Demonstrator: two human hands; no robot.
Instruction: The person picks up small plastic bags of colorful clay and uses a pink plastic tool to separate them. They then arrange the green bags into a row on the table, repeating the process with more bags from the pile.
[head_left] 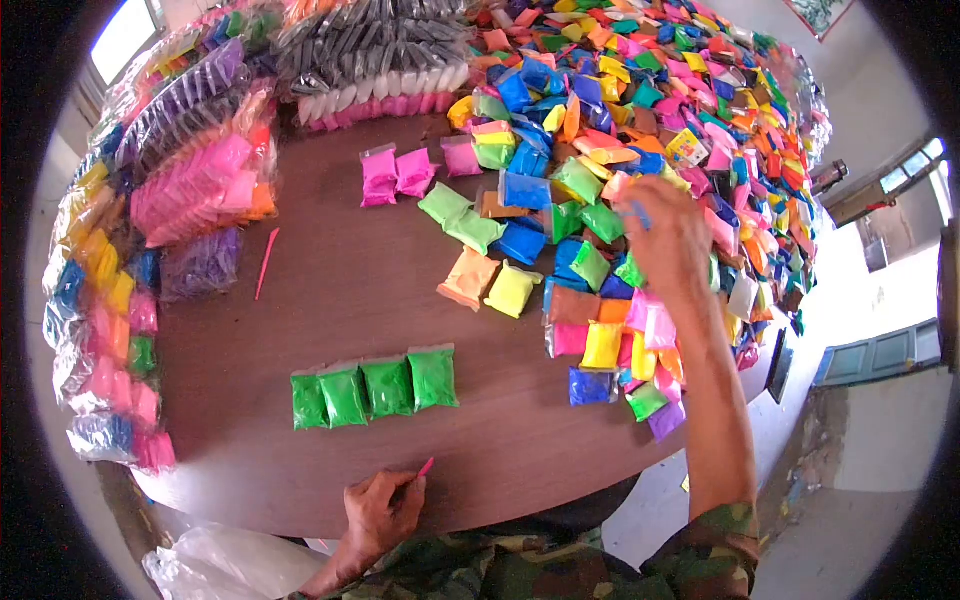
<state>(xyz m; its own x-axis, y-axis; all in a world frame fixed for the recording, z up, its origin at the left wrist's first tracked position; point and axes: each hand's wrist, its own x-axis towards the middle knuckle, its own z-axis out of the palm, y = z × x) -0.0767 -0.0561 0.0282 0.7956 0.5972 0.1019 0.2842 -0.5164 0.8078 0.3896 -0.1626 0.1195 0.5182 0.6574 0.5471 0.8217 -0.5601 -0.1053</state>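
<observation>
My left hand [385, 512] is closed around a thin pink plastic stick [427, 467] at the table's near edge. Beyond it lies a row of several green packets [388, 387], clear pouches with a soft, clay-like filling. My right hand [662, 225] reaches into the large heap of mixed-colour packets [640, 90] at the right. Its fingers are bent and closed, with a bit of blue showing among them; I cannot make out what they hold. Close to that hand are a green packet [603, 222] and a blue packet [525, 191].
Pink packets [379, 177], an orange packet [468, 278] and a yellow packet [513, 290] lie on the brown table [250, 340]. Another pink stick [267, 263] rests at left. Bagged packets [195, 190] are stacked along the left and back edges. White plastic [225, 562] hangs below.
</observation>
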